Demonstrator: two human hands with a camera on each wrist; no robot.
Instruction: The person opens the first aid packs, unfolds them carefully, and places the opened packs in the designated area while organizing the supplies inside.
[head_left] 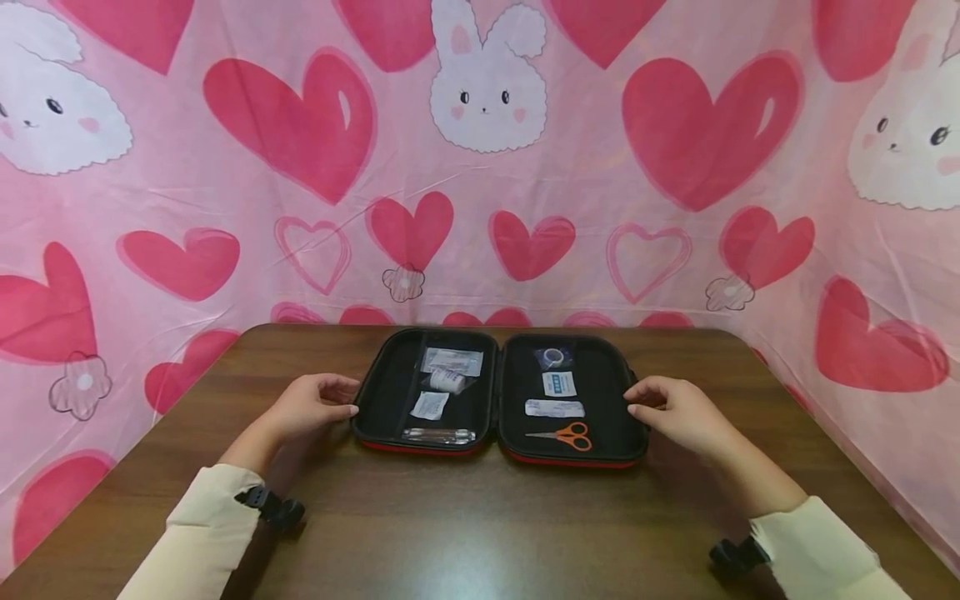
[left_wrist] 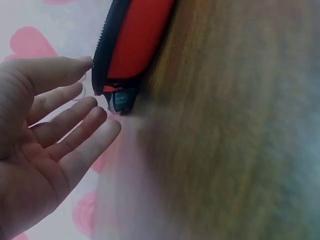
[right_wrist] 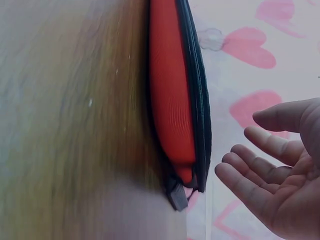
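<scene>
A zippered case (head_left: pixel 387 392) with a black inside and a red shell lies unfolded on the table. Its left half holds a clear packet (head_left: pixel 452 362), a white roll (head_left: pixel 447 381), a small white sachet (head_left: pixel 430 406) and clear slim tubes (head_left: pixel 438 436). In the right half are a wrapped ring-shaped item (head_left: pixel 553 358), a blue-and-white sachet (head_left: pixel 558 384), a white wrapped strip (head_left: pixel 554 408) and orange-handled scissors (head_left: pixel 572 436). My left hand (head_left: pixel 311 407), fingers loosely bent, has its thumb at the case's left edge. Beside the right edge, my right hand (head_left: pixel 678 410) holds nothing.
The brown wooden table (head_left: pixel 465 525) reaches back to a pink cloth (head_left: pixel 480 183) printed with hearts and rabbits. Black straps (head_left: pixel 272 505) sit at both wrists over cream sleeves. A zip-end tab (right_wrist: pixel 176 194) sticks out from the case in the right wrist view.
</scene>
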